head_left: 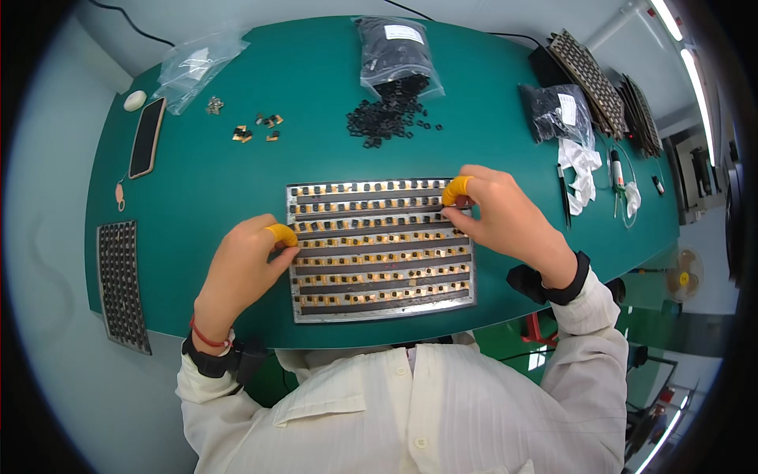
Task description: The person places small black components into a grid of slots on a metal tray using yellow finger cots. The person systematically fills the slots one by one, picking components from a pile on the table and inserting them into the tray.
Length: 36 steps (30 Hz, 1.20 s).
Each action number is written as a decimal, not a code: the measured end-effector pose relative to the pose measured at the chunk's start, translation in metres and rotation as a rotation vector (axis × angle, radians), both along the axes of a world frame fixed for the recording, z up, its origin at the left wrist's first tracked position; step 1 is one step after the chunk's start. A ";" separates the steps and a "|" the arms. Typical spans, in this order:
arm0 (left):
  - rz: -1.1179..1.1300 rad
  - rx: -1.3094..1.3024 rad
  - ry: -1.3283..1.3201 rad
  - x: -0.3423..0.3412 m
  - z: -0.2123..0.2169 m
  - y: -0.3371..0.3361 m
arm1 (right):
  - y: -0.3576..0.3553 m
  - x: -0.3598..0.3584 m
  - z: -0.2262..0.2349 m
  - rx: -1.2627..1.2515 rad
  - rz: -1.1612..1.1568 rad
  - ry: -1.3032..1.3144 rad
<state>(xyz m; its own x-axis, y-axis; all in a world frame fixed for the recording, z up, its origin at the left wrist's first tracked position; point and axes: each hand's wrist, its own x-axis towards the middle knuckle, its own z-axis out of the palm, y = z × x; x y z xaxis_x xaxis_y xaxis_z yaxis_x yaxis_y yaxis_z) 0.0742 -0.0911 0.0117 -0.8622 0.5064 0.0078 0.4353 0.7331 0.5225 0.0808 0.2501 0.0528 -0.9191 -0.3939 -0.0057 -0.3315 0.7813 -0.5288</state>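
Risk at this moment is concentrated on the metal fixture tray (379,312) lying at the centre of the green worktop (213,197), its grooved rows filled with small black and gold parts (371,235). The right hand (505,217) is placed at the tray's 2 o'clock corner, its fingers (456,189), one capped in a yellow cot, pinched together over the end of the second row; something small and dark appears to be held there, though exactly what cannot be told. The left hand (245,265) is set against the tray's 9 o'clock edge, its capped finger and thumb nearly closed and touching the rim, with nothing seen in the grip.

A part could be seated crooked in its groove if it were released before it was aligned, since the rows are packed tightly. Neighbouring parts could be nudged out of line by the right wrist, which is carried low over the rows. The tray itself could be slid toward 6 o'clock, where its front edge lies near the worktop's rim, if the steadying pressure from the left hand were eased.

Loose black parts (387,118) spilled from an open bag (395,51) at 12 o'clock lie well apart from the tray, and a phone (147,136) rests at 10 o'clock
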 end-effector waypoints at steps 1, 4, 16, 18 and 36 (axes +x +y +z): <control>0.011 -0.004 0.029 0.002 -0.001 0.000 | 0.009 0.009 -0.003 -0.009 -0.008 -0.010; 0.028 -0.051 0.180 0.011 -0.006 0.003 | 0.028 0.032 -0.021 -0.036 -0.027 0.028; 0.005 -0.269 0.010 0.025 0.012 0.025 | 0.015 0.048 -0.040 -0.043 -0.228 0.020; 0.003 -0.278 0.019 0.024 0.013 0.026 | 0.012 0.049 -0.040 -0.017 -0.265 0.028; -0.013 0.129 0.059 -0.068 0.015 0.051 | -0.018 0.050 -0.028 0.347 -0.083 -0.104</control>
<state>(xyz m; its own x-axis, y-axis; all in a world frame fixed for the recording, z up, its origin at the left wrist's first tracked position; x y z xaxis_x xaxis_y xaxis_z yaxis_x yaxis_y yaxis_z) 0.0059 -0.0402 0.0263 -0.8518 0.5091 0.1238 0.4769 0.6556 0.5855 0.1304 0.2324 0.0247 -0.9355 -0.2762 -0.2205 -0.2180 0.9421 -0.2549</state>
